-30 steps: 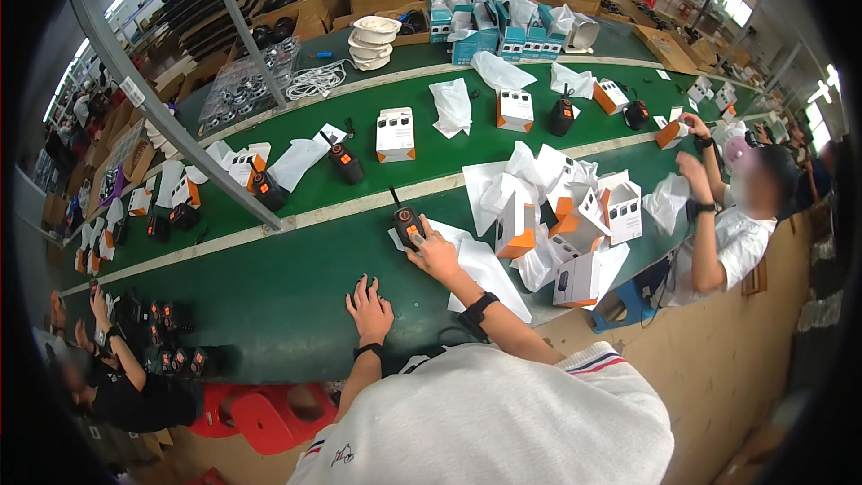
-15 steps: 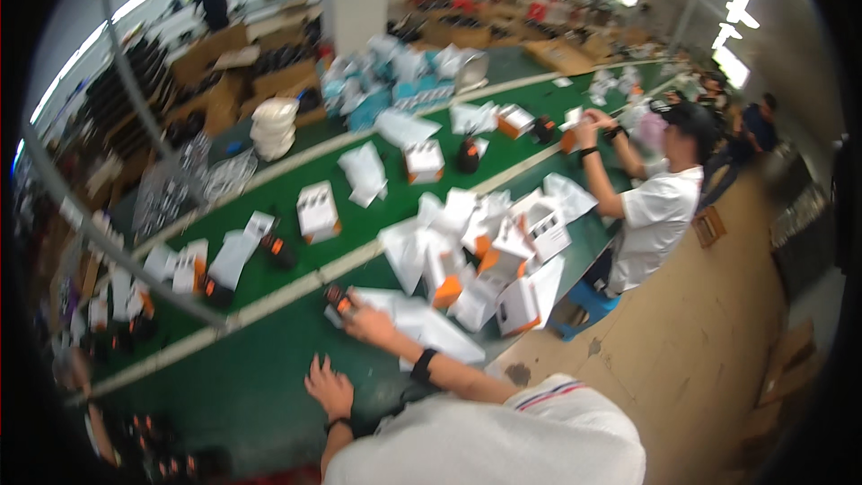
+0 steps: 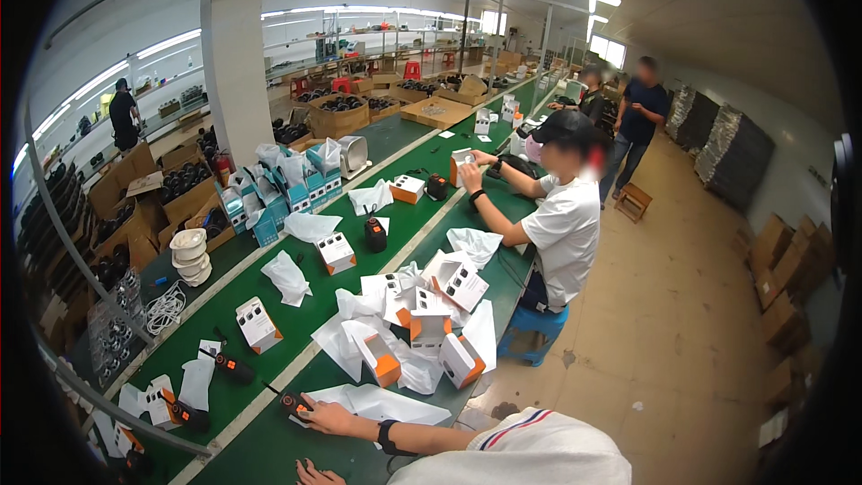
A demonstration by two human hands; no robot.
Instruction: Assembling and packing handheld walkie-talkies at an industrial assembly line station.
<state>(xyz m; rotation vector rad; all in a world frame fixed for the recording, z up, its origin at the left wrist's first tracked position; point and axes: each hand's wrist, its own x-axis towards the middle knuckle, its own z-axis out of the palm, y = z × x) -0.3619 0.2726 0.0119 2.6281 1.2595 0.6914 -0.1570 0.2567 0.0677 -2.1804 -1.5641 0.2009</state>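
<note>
Foremost, one handheld radio (image 3: 295, 405), black with orange: lay at the fingertips of the right hand (image 3: 325, 417), off to that hand's left and slightly beyond it, on the near part of the green desk (image 3: 265, 451), just beside the pale strip (image 3: 251, 415). Long axis: ran slantwise, the thin antenna pointing away to the upper left, the lower end of the body toward the fingers, roughly in line with the right forearm. Nearer hand: the right, touching; its fingers reached over the lower end, though whether they pinched the body or merely rested on it could not be told. Left hand (image 3: 316, 474): nearer the wearer and apart from the radio, cut by the lower edge of view, fingers slightly parted, nothing seen in them. Appearance of the radio: squat, dark, blocky body, bright orange patches on the upward face, slim black antenna at one corner; finer detail too small to read. Adjoining: one white pouch (image 3: 395, 403), flat, beside the right hand and forearm; one heap of white-and-orange cartons (image 3: 431, 316), farther up the desk; one similar radio (image 3: 235, 370), across the strip, antenna likewise to the upper left.
</note>
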